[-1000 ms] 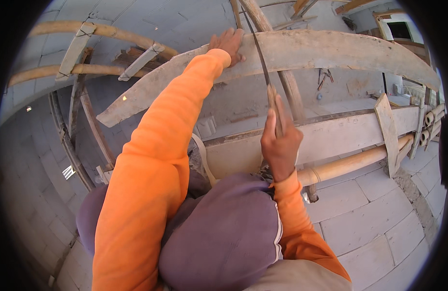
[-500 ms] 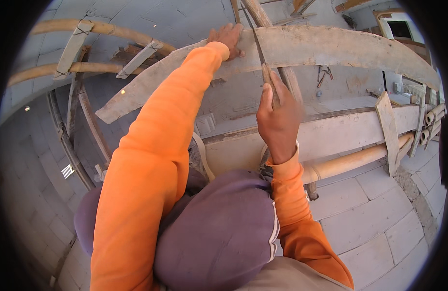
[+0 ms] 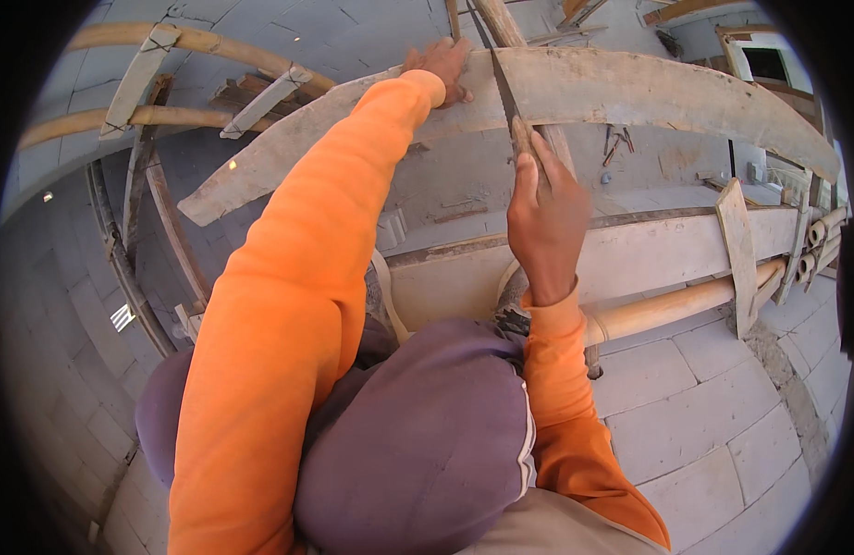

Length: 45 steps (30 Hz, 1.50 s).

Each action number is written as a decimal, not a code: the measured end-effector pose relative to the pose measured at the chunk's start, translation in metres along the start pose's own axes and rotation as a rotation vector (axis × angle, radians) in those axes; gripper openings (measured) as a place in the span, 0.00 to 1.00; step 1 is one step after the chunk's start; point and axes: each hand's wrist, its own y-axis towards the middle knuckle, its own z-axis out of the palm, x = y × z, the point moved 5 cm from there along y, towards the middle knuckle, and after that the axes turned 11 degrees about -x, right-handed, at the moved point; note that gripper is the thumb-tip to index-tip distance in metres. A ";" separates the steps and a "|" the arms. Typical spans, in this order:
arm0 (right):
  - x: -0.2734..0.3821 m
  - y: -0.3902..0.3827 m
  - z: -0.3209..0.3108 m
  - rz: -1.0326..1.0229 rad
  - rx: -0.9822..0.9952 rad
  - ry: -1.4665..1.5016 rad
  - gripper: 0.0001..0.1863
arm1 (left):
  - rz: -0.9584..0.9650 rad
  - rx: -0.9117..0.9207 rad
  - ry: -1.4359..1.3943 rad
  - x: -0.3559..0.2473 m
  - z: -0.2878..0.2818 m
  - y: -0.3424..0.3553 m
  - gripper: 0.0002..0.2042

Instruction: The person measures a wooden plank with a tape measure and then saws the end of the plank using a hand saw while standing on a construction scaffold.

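A long wooden plank lies crosswise in front of me, raised above the floor. My left hand rests on it, fingers laid toward its far edge and thumb spread apart. Just right of that hand, the blade of a handsaw crosses the plank. My right hand, a little blurred, is closed around the saw's wooden handle on the near side. Whether the blade has cut into the wood cannot be made out.
A round wooden pole runs under the plank. Closer to me are a second board and a bamboo pole. Beyond lie hand tools on the lower surface. Bamboo rails with wooden rungs stand at the left.
My right hand has drawn the saw back toward me and slightly right, its handle now farther from the plank. My left hand stays on the plank.
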 end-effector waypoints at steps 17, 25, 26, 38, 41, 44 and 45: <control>0.003 -0.079 -0.043 -0.075 0.075 -0.024 0.19 | -0.028 -0.021 -0.005 0.028 -0.002 -0.012 0.27; 0.001 -0.014 -0.002 -0.059 0.057 -0.095 0.18 | 0.037 -0.005 0.017 0.009 0.005 -0.002 0.33; 0.005 -0.010 0.001 0.000 0.073 -0.090 0.18 | 0.033 0.021 0.009 0.011 0.005 0.001 0.33; 0.001 -0.013 0.003 -0.061 0.056 -0.135 0.20 | 0.050 -0.046 0.007 0.005 0.005 -0.002 0.31; -0.003 -0.028 -0.001 -0.115 0.086 -0.103 0.20 | 0.033 -0.017 0.016 0.018 0.012 -0.005 0.31; -0.003 -0.103 -0.061 -0.087 0.087 -0.059 0.19 | 0.008 -0.019 0.010 0.036 0.009 -0.008 0.32; 0.000 -0.112 -0.075 -0.057 0.097 -0.047 0.20 | 0.010 -0.026 0.001 0.037 0.008 -0.009 0.32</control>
